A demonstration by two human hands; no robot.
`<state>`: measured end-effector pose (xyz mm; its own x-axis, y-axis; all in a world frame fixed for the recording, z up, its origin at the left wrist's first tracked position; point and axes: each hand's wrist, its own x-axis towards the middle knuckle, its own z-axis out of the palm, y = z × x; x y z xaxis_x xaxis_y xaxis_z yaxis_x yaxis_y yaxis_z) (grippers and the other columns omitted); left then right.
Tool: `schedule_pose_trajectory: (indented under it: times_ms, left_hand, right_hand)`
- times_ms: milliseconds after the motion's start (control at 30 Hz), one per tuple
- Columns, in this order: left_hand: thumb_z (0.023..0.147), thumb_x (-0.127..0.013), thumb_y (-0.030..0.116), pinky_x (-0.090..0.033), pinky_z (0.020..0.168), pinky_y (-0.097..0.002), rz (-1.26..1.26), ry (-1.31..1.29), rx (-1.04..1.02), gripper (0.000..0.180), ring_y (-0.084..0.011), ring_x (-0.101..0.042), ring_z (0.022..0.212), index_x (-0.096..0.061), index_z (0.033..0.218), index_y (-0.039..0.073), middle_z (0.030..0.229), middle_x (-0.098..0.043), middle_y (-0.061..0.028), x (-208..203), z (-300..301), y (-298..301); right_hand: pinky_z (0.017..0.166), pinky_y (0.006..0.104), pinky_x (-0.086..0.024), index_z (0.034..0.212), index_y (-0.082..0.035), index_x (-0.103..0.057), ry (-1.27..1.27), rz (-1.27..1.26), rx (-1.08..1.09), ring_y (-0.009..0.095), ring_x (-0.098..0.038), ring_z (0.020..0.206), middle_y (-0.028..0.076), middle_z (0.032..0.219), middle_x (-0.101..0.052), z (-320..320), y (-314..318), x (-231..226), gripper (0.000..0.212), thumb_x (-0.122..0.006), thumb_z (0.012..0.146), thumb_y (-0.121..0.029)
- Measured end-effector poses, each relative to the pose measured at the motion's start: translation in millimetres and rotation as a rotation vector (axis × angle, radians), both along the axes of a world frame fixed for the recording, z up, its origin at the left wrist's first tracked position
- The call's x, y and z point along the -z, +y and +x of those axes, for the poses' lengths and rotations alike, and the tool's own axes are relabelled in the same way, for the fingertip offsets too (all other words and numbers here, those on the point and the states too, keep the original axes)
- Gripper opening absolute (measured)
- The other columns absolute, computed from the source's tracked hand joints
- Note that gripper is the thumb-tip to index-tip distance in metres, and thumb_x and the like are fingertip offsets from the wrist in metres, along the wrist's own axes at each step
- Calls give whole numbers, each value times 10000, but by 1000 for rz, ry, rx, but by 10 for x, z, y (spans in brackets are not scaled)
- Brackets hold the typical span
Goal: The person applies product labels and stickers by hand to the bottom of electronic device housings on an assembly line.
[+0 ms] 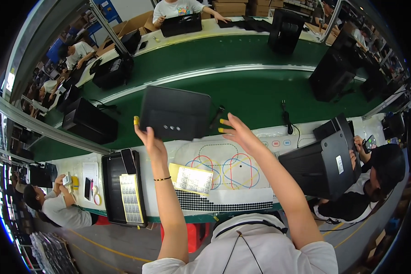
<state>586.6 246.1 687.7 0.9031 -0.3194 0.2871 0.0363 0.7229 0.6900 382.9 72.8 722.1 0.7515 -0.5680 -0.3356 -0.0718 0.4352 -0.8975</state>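
Note:
A black box-shaped unit (176,109) with small light marks low on its face is ahead of me, over the near edge of the green belt. My left hand (153,144) grips its lower left corner, a yellow-capped finger along the side and the thumb in front. To the right of the unit, my right hand (237,132) is open, its fingers apart and some tipped with yellow caps. A short black cable with a plug (218,114) shows between the unit and that hand. Whether the right fingers touch the cable is hard to tell.
Below my hands, a label sheet (194,179) lies on the white bench, near rows of black dots (223,201). A black tray (114,196) holds a phone (128,161) and another label sheet. Right, a co-worker handles a large black cabinet (317,164). More black units stand along the belt (260,93).

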Motion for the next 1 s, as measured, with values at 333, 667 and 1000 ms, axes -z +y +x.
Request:
schedule_pose_trajectory:
  times_ms: [333, 667, 1000]
  left_hand:
    - [905, -610, 348, -518, 903, -380, 111, 688, 577, 431, -263, -634, 1019, -598, 1169, 8, 1161, -639, -127, 655, -428, -102]
    - [687, -643, -53, -373, 1090, -414, -4, 363, 644, 818, -310, -451, 1270, -321, 1431, 56, 1354, -469, -126, 1120, -1072, 190]
    - [531, -930, 166, -307, 1104, -381, 730, -178, 586, 1230, -251, -359, 1313, -139, 1457, -6, 1420, -325, -158, 871, -1416, 404]
  right_hand:
    - [987, 354, -427, 1423, -121, -399, 94, 263, -262, 164, -497, 1228, 36, 1334, -525, -682, -153, 1028, 589, -568, 940, -413]
    - [916, 355, -431, 1321, -201, -457, 155, 155, -83, 170, -518, 1149, 47, 1260, -540, -1233, -178, 997, 417, -609, 939, -275]
    - [1045, 362, -338, 1377, -138, -440, 44, 187, 197, 196, -466, 1234, 22, 1275, -558, -550, -507, 1340, 595, -408, 963, -564]
